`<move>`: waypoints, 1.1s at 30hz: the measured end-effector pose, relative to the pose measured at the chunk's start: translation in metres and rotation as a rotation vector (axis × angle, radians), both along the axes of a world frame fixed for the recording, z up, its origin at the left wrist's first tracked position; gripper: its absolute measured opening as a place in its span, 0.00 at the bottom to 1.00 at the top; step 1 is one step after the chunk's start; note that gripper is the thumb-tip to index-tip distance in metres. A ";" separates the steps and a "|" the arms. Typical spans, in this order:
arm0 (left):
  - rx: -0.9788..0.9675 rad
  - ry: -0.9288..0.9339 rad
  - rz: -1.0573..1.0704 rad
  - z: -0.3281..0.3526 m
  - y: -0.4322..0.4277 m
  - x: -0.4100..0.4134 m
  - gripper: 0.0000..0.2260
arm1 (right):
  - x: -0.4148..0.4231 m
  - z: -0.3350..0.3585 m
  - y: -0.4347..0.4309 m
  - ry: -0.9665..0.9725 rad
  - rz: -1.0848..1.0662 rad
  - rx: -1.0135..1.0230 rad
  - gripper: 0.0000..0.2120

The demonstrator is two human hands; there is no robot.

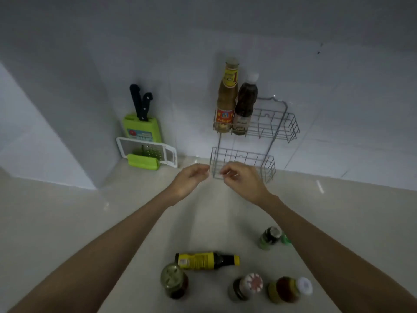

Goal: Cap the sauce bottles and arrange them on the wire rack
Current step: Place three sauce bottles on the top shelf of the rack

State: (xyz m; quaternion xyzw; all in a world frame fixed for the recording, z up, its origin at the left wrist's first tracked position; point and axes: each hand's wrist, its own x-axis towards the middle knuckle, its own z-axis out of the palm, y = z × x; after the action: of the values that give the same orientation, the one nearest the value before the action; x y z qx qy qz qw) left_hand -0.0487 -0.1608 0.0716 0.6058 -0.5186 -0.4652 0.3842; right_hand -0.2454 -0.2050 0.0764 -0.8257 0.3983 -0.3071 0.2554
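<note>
A two-tier wire rack [282, 123] hangs on the tiled wall. Its upper basket holds a tan sauce bottle [226, 96] with a yellow label and a dark bottle [246, 102] with a white cap. The lower basket [243, 158] has nothing in it. My left hand [191, 180] and my right hand [242, 182] hover side by side just in front of that lower basket, fingertips pinched; nothing clear shows between them. On the counter near me a yellow-labelled dark bottle [203, 260] lies on its side. Around it stand a green-lidded bottle [173, 281], a red-and-white-capped one [248, 285], a white-capped one [291, 289] and a green bottle [269, 237].
A green knife holder [142, 127] with two black-handled knives stands in the wall corner at left, and a white-and-green grater [146, 153] leans before it. A small green cap [286, 239] lies next to the green bottle. The pale counter [67, 222] stretches left.
</note>
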 end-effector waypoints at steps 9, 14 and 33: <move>0.391 -0.135 -0.123 -0.074 0.102 0.036 0.15 | -0.016 -0.095 0.077 0.796 0.417 0.469 0.17; 0.518 -0.073 -0.063 -0.082 0.122 0.037 0.17 | -0.019 -0.116 0.092 0.992 0.385 0.448 0.20; 0.247 0.043 0.085 -0.027 0.062 0.027 0.12 | -0.035 0.012 0.011 -0.168 -0.156 0.430 0.09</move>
State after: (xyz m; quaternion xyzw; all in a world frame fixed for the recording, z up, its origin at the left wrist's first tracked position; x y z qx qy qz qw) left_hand -0.0218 -0.0989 0.0443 0.6596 -0.4229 -0.5218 0.3373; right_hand -0.2808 -0.1936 0.0880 -0.6906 0.4944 -0.3016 0.4331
